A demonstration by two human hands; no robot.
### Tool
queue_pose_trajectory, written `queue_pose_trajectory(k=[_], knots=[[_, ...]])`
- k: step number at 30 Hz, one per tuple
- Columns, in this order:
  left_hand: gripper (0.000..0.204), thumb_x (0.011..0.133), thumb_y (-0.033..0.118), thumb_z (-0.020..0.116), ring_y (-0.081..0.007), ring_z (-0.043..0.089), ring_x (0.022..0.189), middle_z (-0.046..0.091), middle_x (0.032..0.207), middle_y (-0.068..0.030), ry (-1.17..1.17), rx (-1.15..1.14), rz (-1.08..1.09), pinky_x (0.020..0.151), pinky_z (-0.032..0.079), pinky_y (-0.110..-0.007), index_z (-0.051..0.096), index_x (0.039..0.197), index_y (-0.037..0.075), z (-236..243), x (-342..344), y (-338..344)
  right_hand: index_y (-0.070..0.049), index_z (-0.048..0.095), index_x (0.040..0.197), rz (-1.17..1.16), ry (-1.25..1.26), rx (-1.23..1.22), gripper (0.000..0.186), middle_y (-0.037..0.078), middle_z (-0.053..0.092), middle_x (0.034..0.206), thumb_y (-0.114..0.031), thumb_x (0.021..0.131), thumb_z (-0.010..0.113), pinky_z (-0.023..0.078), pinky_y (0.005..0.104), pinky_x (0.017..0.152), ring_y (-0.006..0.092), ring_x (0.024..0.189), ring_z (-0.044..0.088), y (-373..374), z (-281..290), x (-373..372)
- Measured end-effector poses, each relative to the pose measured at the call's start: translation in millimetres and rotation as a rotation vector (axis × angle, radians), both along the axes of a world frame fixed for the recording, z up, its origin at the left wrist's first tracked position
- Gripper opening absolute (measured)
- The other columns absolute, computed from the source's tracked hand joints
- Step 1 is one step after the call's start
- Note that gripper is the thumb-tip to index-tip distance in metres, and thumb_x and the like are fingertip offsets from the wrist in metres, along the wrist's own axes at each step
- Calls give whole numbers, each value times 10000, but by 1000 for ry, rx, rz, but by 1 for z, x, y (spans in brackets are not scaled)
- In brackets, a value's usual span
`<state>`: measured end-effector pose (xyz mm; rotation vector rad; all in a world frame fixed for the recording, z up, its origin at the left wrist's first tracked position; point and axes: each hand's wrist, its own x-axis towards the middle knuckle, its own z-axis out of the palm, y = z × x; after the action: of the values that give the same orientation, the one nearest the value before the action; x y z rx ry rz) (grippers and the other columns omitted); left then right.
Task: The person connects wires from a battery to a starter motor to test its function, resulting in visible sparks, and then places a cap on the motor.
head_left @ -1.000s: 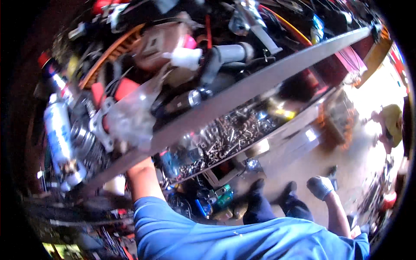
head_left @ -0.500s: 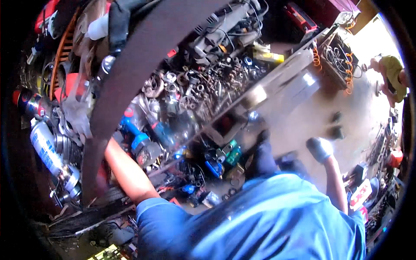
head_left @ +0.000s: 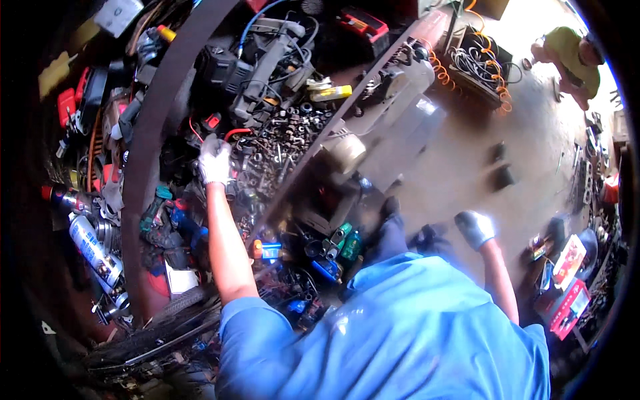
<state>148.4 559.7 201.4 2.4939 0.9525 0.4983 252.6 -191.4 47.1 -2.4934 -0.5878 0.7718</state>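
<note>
My left hand [head_left: 215,162], in a white glove with greyed fingers, reaches over a heap of nuts, bolts and small metal parts [head_left: 283,137]. Its fingers look stretched out, and I see nothing held in them. Just beyond the fingertips lie a small red-and-black piece [head_left: 212,121] and a curved red handle or hose [head_left: 238,132]. My right hand [head_left: 475,230], gloved in white and grey, hangs over the floor away from the bench. Its fingers are curled into a loose fist, with nothing showing from it.
A dark curved band [head_left: 155,127] crosses the left side. Behind the heap lie a grey machine with cables [head_left: 267,73], a yellow bottle [head_left: 331,93] and a red-and-black battery [head_left: 365,28]. A spray can [head_left: 93,241] lies at left. Another person [head_left: 568,60] is at far right.
My left hand has come out from behind the dark band, moving right and away from me to the metal parts. The view has shifted; my right hand stays curled at my side.
</note>
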Motion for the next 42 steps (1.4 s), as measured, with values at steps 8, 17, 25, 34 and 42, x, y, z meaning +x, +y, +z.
queue_pose_trajectory(k=[8, 17, 25, 34, 42], knots=[[416, 946, 397, 693, -407, 719, 991, 754, 1070, -223, 341, 258, -12, 851, 537, -487, 739, 1155, 40, -17, 66, -21, -82, 759, 1058, -164, 68, -52, 296, 171, 748, 1068, -333, 974, 626, 557, 472, 897, 396, 1032, 695, -110, -31, -32], [347, 974, 314, 651, -394, 691, 1084, 719, 1155, -240, 345, 539, -101, 942, 555, -487, 720, 1156, 27, 19, 76, -55, -65, 761, 1054, -370, 134, -14, 289, 153, 745, 1021, -306, 974, 623, 553, 436, 850, 343, 965, 689, -170, -3, -52], [245, 909, 133, 719, -339, 686, 1125, 721, 1193, -152, -106, 709, -658, 1015, 545, -483, 758, 1149, 102, 43, 86, -392, -22, 733, 1018, -800, 400, 597, 285, 29, 703, 860, -294, 1020, 648, 524, 291, 697, 104, 768, 621, -154, 43, -9], [355, 722, 23, 724, -387, 700, 1025, 681, 1142, -147, -300, 416, -1558, 882, 587, -522, 741, 1076, 15, 92, 115, -554, -98, 659, 1371, -536, 711, 1515, 454, 2, 623, 898, -437, 1070, 620, 442, 271, 594, 109, 706, 553, -45, 229, 103], [365, 769, 76, 703, -420, 668, 1087, 647, 1207, -183, -180, 478, -1634, 967, 565, -540, 685, 1125, -5, 85, 122, -535, -28, 718, 1211, -532, 412, 1453, 293, 6, 638, 837, -232, 1003, 747, 443, 259, 596, 92, 682, 553, -76, 251, 101]])
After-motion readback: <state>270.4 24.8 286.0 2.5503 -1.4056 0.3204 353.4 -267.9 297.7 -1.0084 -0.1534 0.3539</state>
